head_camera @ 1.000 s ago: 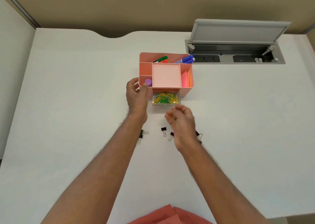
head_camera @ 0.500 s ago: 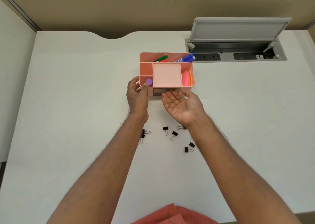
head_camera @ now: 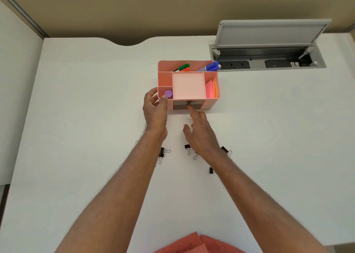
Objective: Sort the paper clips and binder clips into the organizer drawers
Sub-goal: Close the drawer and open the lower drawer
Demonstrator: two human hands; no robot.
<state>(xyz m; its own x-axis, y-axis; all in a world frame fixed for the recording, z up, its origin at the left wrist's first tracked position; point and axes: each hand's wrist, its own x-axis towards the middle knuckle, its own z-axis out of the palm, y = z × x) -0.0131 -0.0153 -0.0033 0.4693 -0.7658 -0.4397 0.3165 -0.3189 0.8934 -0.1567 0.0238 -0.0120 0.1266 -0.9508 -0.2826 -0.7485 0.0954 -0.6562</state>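
Observation:
A pink desk organizer (head_camera: 212, 103) stands on the white desk, its front drawers (head_camera: 180, 105) pushed in. My left hand (head_camera: 154, 111) grips the organizer's front left corner, thumb on the rim. My right hand (head_camera: 199, 133) holds nothing; its index fingertip touches the drawer front at the middle. Several black binder clips lie on the desk behind my hands: one pair (head_camera: 162, 153) by my left wrist, one (head_camera: 187, 148) between my wrists, one (head_camera: 224, 150) to the right, one (head_camera: 211, 170) partly hidden by my right forearm. No paper clips show.
The organizer's top holds markers (head_camera: 210, 67), sticky notes (head_camera: 211, 90) and a purple cap (head_camera: 168, 94). An open grey socket box (head_camera: 269, 60) with raised lid sits in the desk at the back right. A partition wall (head_camera: 17, 79) stands to the left.
The drawer of paper clips, pulled out a second ago, is now pushed in. My right hand turned from palm up to pointing, its fingertip on the drawer front. The left hand stayed put.

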